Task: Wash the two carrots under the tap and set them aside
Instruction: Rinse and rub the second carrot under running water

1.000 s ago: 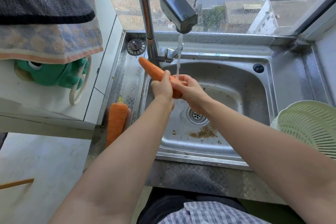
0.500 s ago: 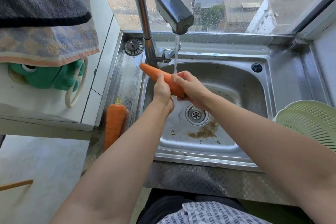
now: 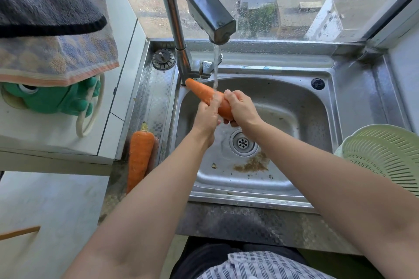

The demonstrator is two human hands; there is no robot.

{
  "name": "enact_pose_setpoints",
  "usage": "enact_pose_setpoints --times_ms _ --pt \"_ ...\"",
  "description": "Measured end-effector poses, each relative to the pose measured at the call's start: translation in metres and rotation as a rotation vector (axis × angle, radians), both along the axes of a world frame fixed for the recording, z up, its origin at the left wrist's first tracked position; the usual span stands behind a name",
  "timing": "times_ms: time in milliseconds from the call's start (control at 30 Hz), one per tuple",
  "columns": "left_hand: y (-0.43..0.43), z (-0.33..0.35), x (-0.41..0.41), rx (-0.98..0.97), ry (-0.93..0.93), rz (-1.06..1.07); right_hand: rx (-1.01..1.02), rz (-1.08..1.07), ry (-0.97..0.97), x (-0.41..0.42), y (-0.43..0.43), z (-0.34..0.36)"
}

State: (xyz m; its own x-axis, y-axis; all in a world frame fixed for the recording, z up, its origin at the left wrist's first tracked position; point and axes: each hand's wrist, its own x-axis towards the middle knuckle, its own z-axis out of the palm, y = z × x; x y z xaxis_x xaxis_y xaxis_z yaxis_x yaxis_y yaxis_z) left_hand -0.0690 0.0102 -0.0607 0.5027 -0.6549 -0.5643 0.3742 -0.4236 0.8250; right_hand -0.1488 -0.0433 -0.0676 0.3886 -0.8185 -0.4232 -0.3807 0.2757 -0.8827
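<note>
Both left hand [image 3: 207, 115] and right hand [image 3: 240, 106] stay curled round a carrot [image 3: 204, 94] now slid mid-length under the tap [image 3: 210, 16] stream, so the other carrot [image 3: 139, 156] waits.

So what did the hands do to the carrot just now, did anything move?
The left hand slid slightly lower round the carrot, rubbing it under the tap water; the right hand kept its grip. The other carrot, beside the sink, and the colander stayed put.
</note>
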Motion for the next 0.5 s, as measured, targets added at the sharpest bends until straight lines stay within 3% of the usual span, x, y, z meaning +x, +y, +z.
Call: enact_pose_setpoints --times_ms 267,500 --pt "-0.009 0.0 -0.008 0.104 -0.051 0.138 0.026 0.042 -0.046 0.0 0.005 0.007" --pt "-0.014 0.005 0.001 0.113 0.134 0.311 0.092 0.13 -0.139 -0.008 0.004 0.013"
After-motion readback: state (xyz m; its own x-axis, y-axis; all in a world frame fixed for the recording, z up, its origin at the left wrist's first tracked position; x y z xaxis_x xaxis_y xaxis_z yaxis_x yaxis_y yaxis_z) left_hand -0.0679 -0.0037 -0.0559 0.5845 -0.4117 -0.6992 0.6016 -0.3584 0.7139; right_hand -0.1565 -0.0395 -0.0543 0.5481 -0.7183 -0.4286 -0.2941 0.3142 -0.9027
